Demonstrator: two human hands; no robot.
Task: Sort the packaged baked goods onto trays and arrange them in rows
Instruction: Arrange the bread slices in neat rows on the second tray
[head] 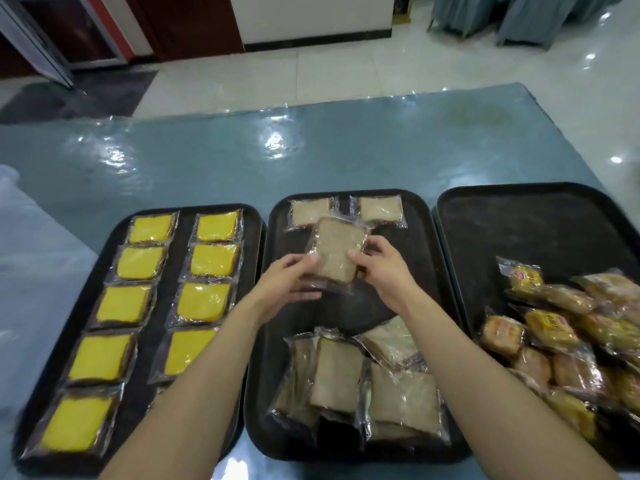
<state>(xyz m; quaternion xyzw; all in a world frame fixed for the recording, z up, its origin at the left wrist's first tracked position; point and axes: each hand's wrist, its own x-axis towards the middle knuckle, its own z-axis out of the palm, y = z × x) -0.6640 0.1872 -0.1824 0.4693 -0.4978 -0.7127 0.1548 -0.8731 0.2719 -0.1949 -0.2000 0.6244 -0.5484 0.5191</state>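
Left hand [291,278] and right hand [384,268] pinch opposite edges of a clear-wrapped pale brown bread slice [336,251] above the middle black plastic tray [415,254].
A grip on both sides keeps the slack wrapper flat and square, probably to start a second row just under the two matching packets [310,211] at the tray's 12 o'clock; the unsorted heap of slices [363,386] waits at 6 o'clock. At 9 o'clock, the left black tray [183,220] already carries yellow cake packets [207,259] in two columns, whose near end the left forearm hides. At 3 o'clock, the right black tray [519,230] and its pile of printed bun packets [568,337] are cut off by the frame, the print unreadable. Whether the held slice touches the row behind is unclear.
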